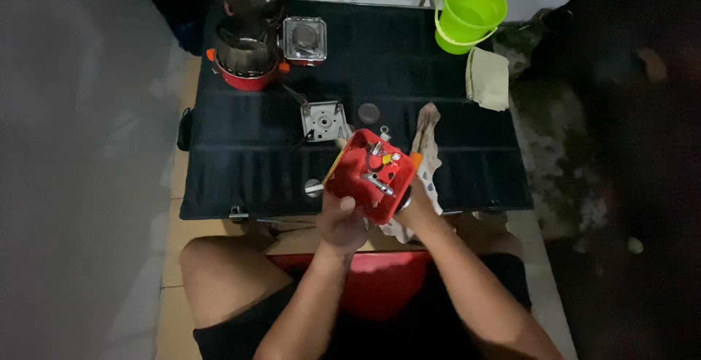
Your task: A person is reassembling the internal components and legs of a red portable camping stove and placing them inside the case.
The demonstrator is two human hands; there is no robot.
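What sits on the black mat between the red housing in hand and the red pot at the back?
In the head view, a small square metal plate lies between the red housing and the red pot, on the black mat.

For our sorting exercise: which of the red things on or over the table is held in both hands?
The square red stove body, gripped by the left hand and right hand. The round red-rimmed pot stands untouched at the table's far left.

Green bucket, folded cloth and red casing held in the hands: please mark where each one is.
Green bucket [471,11]: head view, on its inner wall.
Folded cloth [488,79]: head view, middle of its top face.
Red casing [358,174]: head view, on its red face, left of the metal fittings.
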